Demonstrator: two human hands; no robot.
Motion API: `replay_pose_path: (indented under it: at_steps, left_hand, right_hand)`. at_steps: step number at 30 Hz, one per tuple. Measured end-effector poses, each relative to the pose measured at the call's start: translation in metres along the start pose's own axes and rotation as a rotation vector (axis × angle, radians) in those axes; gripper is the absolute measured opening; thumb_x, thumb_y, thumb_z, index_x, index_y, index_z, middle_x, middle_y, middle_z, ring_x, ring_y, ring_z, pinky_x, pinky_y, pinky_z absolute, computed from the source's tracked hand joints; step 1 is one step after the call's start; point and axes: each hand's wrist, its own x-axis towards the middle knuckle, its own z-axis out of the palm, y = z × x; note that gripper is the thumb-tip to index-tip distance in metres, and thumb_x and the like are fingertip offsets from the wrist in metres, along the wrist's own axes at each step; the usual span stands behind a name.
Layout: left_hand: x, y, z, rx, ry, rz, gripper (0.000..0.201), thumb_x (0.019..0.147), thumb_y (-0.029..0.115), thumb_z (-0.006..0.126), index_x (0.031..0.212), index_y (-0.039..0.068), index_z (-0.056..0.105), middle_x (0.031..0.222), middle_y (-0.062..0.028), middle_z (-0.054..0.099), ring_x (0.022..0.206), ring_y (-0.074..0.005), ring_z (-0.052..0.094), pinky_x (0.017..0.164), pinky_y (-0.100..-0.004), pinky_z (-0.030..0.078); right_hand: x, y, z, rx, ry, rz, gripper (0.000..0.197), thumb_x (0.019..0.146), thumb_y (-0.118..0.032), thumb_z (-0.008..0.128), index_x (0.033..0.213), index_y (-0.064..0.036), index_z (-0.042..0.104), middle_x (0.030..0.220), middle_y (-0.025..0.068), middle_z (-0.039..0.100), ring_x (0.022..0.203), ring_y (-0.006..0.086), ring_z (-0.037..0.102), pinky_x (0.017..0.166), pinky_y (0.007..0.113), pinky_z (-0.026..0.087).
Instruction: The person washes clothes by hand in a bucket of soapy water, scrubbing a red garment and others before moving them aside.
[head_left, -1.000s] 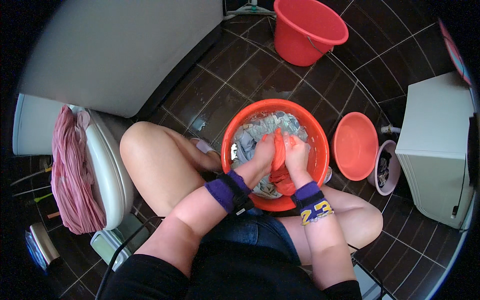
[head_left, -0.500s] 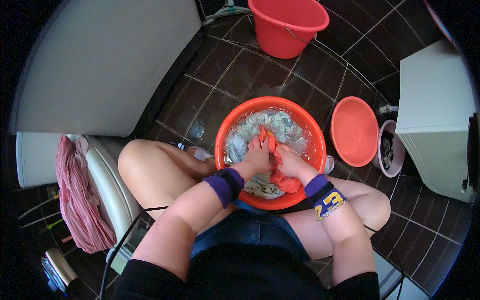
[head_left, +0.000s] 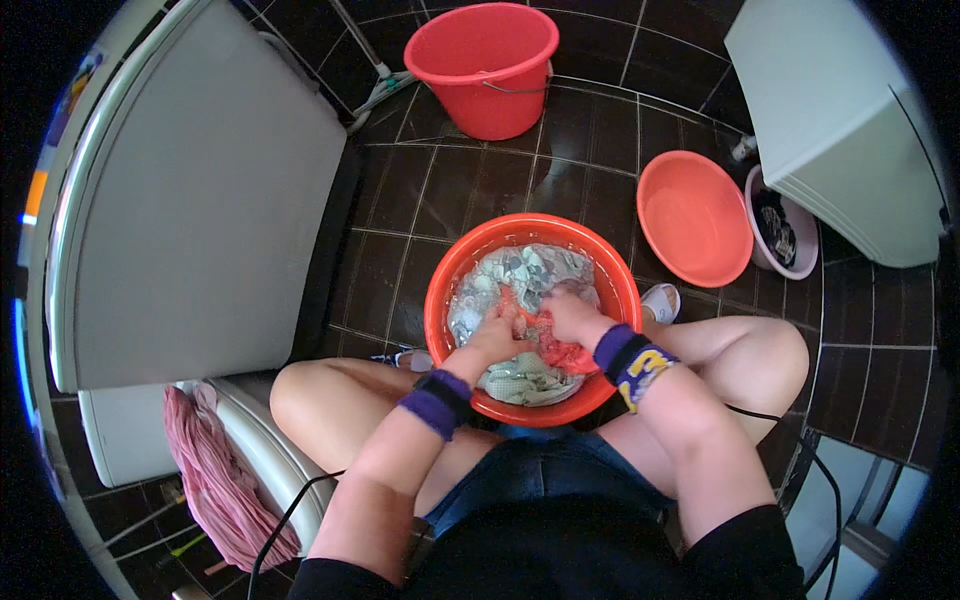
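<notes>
An orange-red basin (head_left: pixel 432 310) of water and wet laundry stands on the floor between my legs. Both hands are in it, working at a wet red cloth (head_left: pixel 566 354) in the middle. My left hand (head_left: pixel 496 338) has its fingers curled on the cloth's left part, the thumb pointing right. At the right, my right hand (head_left: pixel 572 316) is closed over the cloth, its fingertips hidden. Pale grey-white clothes (head_left: pixel 530 268) float on the far side. A light green-grey cloth (head_left: pixel 532 380) is bunched at the near side, below my hands.
A red bucket (head_left: pixel 482 100) with a wire handle stands beyond the basin. To the right are a coral basin (head_left: pixel 694 218) and a pale basin (head_left: pixel 808 262) with dark cloth, beside a white cabinet (head_left: pixel 850 150). At left, pink cloth (head_left: pixel 220 480) drapes over a white rounded fixture (head_left: pixel 262 425).
My view has shifted, so the surroundings sit differently. My hands have moved a little apart in the basin, and the red cloth lies lower and more bunched between them.
</notes>
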Motion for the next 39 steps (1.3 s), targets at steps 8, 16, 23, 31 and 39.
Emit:
replay_pose_path:
  at_steps: [8, 16, 23, 31, 39]
  left_hand:
    - [-0.043, 0.106, -0.072, -0.258, 0.115, 0.382, 0.068, 0.067, 0.004, 0.072, 0.127, 0.001, 0.039, 0.112, -0.0160, 0.056, 0.108, -0.0245, 0.055, 0.090, -0.0358, 0.047]
    - [-0.086, 0.192, -0.151, -0.055, 0.075, 0.389, 0.036, 0.072, 0.009, 0.069, 0.105, -0.001, 0.058, 0.089, -0.0116, 0.066, 0.083, -0.0162, 0.063, 0.077, -0.0304, 0.050]
    - [-0.102, 0.229, -0.175, -0.030, 0.252, 0.529, 0.027, 0.075, 0.004, 0.069, 0.100, -0.001, 0.058, 0.088, -0.0050, 0.064, 0.083, -0.0090, 0.060, 0.074, -0.0245, 0.049]
    - [-0.113, 0.274, -0.179, -0.421, 0.173, 0.619, 0.033, 0.075, 0.000, 0.066, 0.104, -0.002, 0.052, 0.091, -0.0032, 0.060, 0.085, -0.0078, 0.057, 0.077, -0.0232, 0.047]
    - [-0.048, 0.178, -0.185, -0.849, 0.295, 0.553, 0.030, 0.080, 0.004, 0.054, 0.109, -0.002, 0.051, 0.099, -0.0080, 0.062, 0.090, -0.0149, 0.061, 0.083, -0.0271, 0.047]
  right_hand:
    - [-0.072, -0.077, -0.102, 0.444, 0.373, -0.512, 0.034, 0.066, -0.003, 0.059, 0.098, -0.0036, 0.047, 0.092, 0.0166, 0.056, 0.097, 0.0314, 0.056, 0.083, 0.038, 0.045]
    - [-0.137, -0.120, -0.185, 0.467, 0.530, -0.708, 0.040, 0.064, -0.001, 0.058, 0.101, -0.0022, 0.044, 0.101, 0.0135, 0.052, 0.094, 0.0249, 0.057, 0.084, 0.035, 0.047]
    - [-0.145, -0.097, -0.190, 0.598, 0.477, -0.644, 0.086, 0.062, -0.037, 0.083, 0.129, -0.0051, 0.038, 0.122, 0.0198, 0.043, 0.114, 0.0297, 0.048, 0.098, 0.037, 0.040]
    - [-0.084, -0.084, -0.115, 0.932, 0.190, -0.659, 0.087, 0.061, -0.023, 0.085, 0.131, -0.0011, 0.039, 0.123, 0.0127, 0.055, 0.112, 0.0206, 0.052, 0.099, 0.033, 0.039]
    - [-0.059, -0.067, -0.075, 1.068, -0.013, -0.279, 0.044, 0.070, -0.016, 0.075, 0.107, -0.0018, 0.058, 0.094, 0.0125, 0.066, 0.092, 0.0226, 0.063, 0.082, 0.035, 0.049]
